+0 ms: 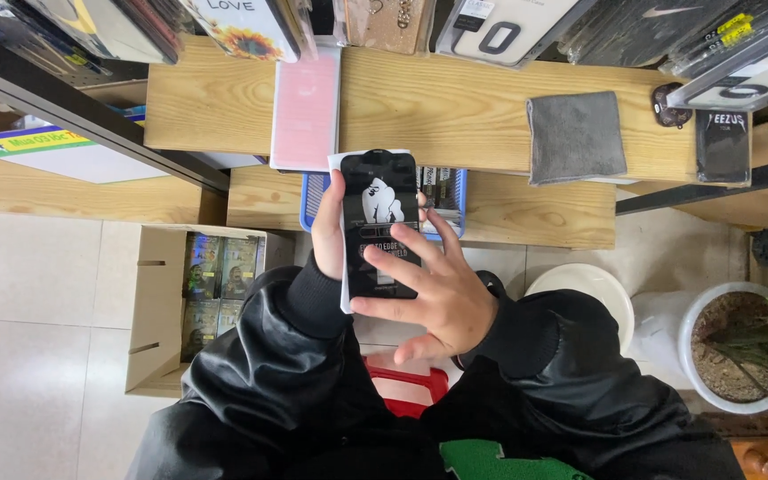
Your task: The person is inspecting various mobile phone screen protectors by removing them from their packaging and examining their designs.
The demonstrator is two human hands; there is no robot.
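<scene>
While held, packets (442, 188) in basket (460, 206)

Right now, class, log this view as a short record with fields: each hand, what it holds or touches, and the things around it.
left hand: holds a black packet upright by its left edge
right hand: fingers spread over the packet's lower front
behind packet: blue basket on a wooden shelf
upper shelf: pink sheet, grey cloth
floor left: open cardboard box
floor right: white plant pot

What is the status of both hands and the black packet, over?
Left hand grips flat black rectangular packet from behind. Right hand fingers spread on its front. Blue plastic basket beneath, nothing blocking.
</scene>
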